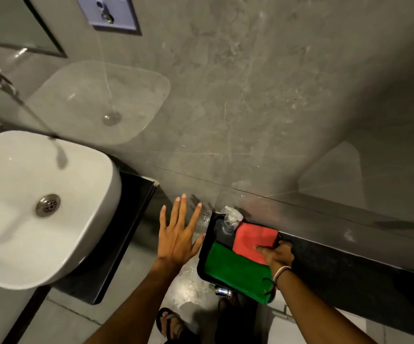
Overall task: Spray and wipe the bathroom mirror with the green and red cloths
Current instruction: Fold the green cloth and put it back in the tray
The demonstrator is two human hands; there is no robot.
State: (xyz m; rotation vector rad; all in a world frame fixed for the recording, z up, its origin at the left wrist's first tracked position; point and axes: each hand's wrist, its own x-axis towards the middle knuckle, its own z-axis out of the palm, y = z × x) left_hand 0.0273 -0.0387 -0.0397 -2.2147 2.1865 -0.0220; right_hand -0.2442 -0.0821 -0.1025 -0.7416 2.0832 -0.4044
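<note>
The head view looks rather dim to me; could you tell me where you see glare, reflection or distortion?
Head view: dim overall; the glossy wall mirrors the sink as a pale ghost; wide-angle bending curves the counter edge; the red cloth, green cloth and both hands, left and right, stay fairly sharp.

Your dark desk [350, 266] runs along the grey wall on the right. A black tray [207, 240] sits at its left end, overhanging the near edge. A separate dark counter section [126, 219] carries the white basin [27, 207].
</note>
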